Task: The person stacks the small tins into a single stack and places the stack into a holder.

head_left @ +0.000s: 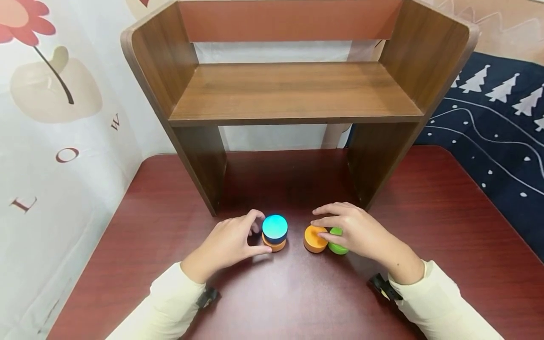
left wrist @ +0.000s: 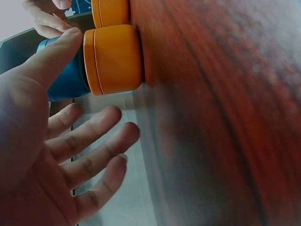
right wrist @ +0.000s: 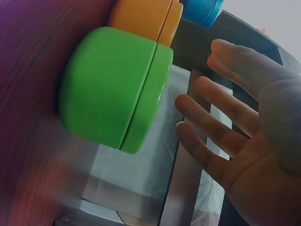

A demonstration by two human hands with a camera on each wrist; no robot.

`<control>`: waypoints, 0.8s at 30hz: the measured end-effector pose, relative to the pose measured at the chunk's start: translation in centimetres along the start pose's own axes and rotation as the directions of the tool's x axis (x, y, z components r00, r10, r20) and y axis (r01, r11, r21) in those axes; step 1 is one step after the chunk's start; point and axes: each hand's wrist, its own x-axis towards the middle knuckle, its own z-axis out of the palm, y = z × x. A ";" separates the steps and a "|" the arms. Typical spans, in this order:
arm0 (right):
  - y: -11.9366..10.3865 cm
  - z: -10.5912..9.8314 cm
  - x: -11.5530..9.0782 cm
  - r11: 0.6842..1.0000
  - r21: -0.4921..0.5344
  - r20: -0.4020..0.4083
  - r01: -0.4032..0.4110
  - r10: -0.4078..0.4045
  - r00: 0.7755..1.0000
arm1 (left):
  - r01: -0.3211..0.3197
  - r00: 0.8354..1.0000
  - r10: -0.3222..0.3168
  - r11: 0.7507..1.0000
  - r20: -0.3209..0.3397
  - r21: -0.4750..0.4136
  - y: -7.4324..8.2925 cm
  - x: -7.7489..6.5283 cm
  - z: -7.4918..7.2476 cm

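Note:
A blue round jar (head_left: 275,228) with a shiny top sits on an orange round jar (head_left: 275,246), the two stacked upright on the table. My left hand (head_left: 229,240) is just left of the stack, thumb and fingers spread around its side. In the left wrist view the thumb (left wrist: 56,56) overlaps the blue jar, while the other fingers extend below it. A second orange jar (head_left: 313,242) stands to the right, with a green lidded jar (right wrist: 110,89) beside it. Over these two hovers my right hand (head_left: 354,231), fingers loosely extended and holding nothing; it partly hides the green jar.
A brown wooden shelf unit (head_left: 293,92) stands on the dark red table (head_left: 293,302) behind the jars, its side panels reaching down to the tabletop. Patterned cloth (head_left: 501,127) hangs at the right, and a pale printed wall covering (head_left: 72,156) is at the left.

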 end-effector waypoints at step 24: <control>-0.2 0.2 -0.1 0.999 0.048 0.147 -0.011 0.004 0.989 | 0.045 0.993 -0.047 0.999 0.111 0.017 -0.1 0.2 0.2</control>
